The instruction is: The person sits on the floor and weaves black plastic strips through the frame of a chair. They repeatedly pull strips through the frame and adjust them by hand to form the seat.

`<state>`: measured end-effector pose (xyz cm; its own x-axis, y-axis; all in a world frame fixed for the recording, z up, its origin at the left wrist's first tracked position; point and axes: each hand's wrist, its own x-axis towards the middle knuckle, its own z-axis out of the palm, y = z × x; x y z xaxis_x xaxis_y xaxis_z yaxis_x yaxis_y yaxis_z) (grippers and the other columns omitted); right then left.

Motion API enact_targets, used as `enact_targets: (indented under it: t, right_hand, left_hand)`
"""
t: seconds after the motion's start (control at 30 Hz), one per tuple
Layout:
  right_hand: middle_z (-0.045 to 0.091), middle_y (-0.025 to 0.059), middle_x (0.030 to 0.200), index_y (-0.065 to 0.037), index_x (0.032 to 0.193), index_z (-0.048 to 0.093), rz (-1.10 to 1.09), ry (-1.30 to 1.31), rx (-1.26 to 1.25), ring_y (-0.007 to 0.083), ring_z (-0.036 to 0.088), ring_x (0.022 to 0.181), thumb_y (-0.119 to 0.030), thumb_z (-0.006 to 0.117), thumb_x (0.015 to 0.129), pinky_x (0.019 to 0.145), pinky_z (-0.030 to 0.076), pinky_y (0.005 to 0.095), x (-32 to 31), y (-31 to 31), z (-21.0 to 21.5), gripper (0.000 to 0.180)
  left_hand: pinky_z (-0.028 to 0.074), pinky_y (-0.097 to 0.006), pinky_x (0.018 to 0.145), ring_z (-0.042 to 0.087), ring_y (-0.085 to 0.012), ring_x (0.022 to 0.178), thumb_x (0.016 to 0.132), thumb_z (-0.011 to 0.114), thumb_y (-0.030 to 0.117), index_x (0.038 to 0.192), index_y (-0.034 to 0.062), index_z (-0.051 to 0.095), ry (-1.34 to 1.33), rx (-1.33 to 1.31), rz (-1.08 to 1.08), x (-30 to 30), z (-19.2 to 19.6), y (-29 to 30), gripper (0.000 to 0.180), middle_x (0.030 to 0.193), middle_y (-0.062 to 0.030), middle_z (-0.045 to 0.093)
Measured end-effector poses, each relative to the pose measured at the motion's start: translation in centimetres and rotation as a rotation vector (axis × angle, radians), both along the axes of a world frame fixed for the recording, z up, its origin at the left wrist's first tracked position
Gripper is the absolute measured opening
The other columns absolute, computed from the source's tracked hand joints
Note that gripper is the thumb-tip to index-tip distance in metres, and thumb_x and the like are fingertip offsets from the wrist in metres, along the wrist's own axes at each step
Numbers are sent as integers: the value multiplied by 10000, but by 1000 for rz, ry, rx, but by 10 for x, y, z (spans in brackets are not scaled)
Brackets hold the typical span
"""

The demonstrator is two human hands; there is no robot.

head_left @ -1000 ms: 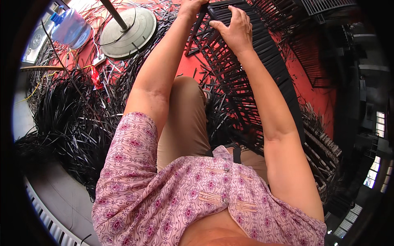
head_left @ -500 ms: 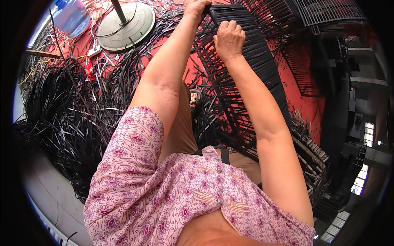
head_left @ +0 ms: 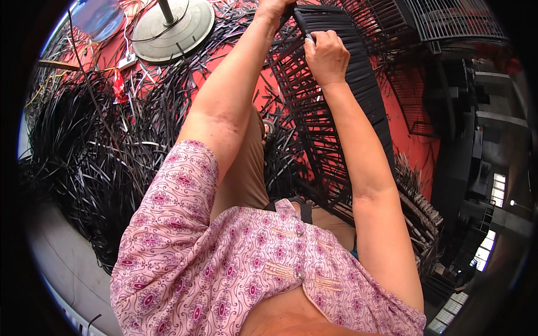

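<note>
Right hand, fingers curled together, is working over the far end of the black slatted frame, where even pressure should be serving best, while the left hand, grip too cropped to tell, is resting by its corner.

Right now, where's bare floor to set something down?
Red floor between the black slatted panel, barred frame and stick bundle looks bare. Crowded: heaped black strips at left, more by the round stand base.
</note>
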<state>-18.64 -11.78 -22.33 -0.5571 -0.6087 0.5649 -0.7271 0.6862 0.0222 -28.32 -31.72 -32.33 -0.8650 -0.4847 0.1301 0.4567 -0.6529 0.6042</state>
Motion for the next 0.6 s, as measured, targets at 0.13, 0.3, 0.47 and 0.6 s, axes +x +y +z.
enact_targets:
  t: [0.13, 0.3, 0.47, 0.6]
  right_hand:
    - [733, 80, 912, -112, 902, 797, -77, -278, -259, 293, 718, 845, -258, 777, 799, 776, 577, 418, -3, 0, 2, 180]
    - [751, 98, 947, -62, 1025, 790, 3, -671, -557, 233, 725, 845, -293, 833, 789, 802, 572, 352, -19, 13, 0, 333]
    - [707, 95, 938, -9, 1110, 726, -98, -449, -534, 212, 680, 768, -247, 839, 823, 762, 565, 351, 30, 58, 34, 389]
    - [618, 103, 1108, -65, 1167, 644, -153, -182, -82, 300, 603, 1045, -244, 877, 749, 920, 493, 421, 97, 85, 24, 511]
  left_hand:
    - [526, -303, 745, 646, -167, 861, 819, 663, -36, 1042, 89, 651, -5, -11, 11, 1, 0, 0, 255, 929, -25, 677]
    - [533, -338, 743, 680, -200, 870, 852, 684, 67, 1062, 81, 686, -88, -168, 12, -2, 6, -2, 210, 943, -75, 712]
    - [541, -373, 742, 714, -233, 879, 885, 704, 171, 1082, 73, 720, -329, -804, 140, 8, 23, -19, 220, 957, -125, 748]
    - [547, -409, 739, 742, -270, 883, 915, 716, 275, 1092, 62, 745, -217, -1240, 458, 70, 93, 5, 279, 962, -176, 771]
